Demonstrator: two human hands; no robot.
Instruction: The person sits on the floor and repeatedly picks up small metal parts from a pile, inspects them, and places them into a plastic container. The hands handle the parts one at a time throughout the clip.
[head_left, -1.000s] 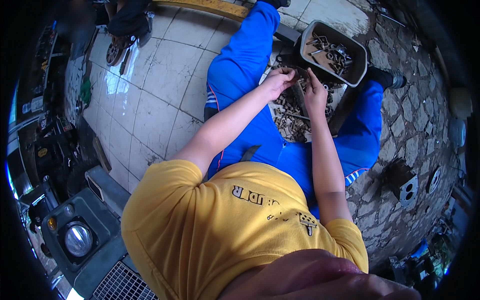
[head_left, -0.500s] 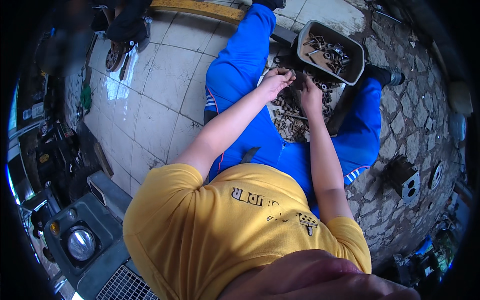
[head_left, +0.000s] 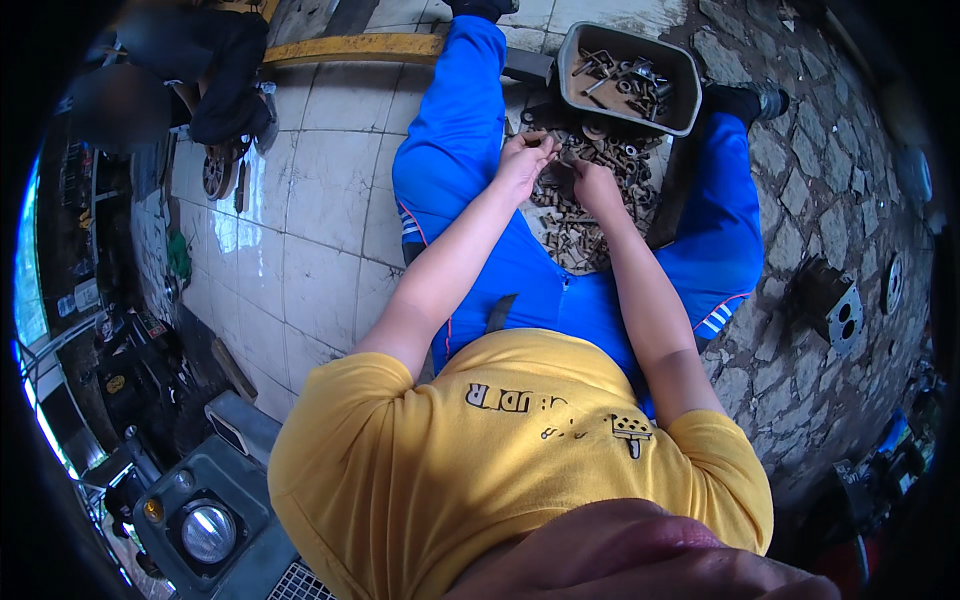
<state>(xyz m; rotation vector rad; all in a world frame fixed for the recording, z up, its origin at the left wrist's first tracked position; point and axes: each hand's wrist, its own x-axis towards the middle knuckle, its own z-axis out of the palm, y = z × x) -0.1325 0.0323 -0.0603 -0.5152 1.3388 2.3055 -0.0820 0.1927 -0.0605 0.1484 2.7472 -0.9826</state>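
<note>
Both hands meet over a spread of loose bolts, nuts and washers on the floor between my legs. My left hand is closed, its thumb and fingertips pinched together around something too small to name. Close beside it on the right, my right hand is also closed, its fingers curled toward the left hand. A small dark thing seems to show at its fingertips, but I cannot make out its kind. Just beyond the hands stands a grey plastic bin, holding more bolts, rings and bent metal pieces.
A yellow beam lies across the tiled floor at the far left. Another person is at the upper left, near a round metal part. A metal block with two holes sits on the stone paving at right. A vehicle headlight is at lower left.
The whole view has shifted slightly, so the bin and my legs appear farther up and left. My hands stay close together over the hardware, both still closed.
</note>
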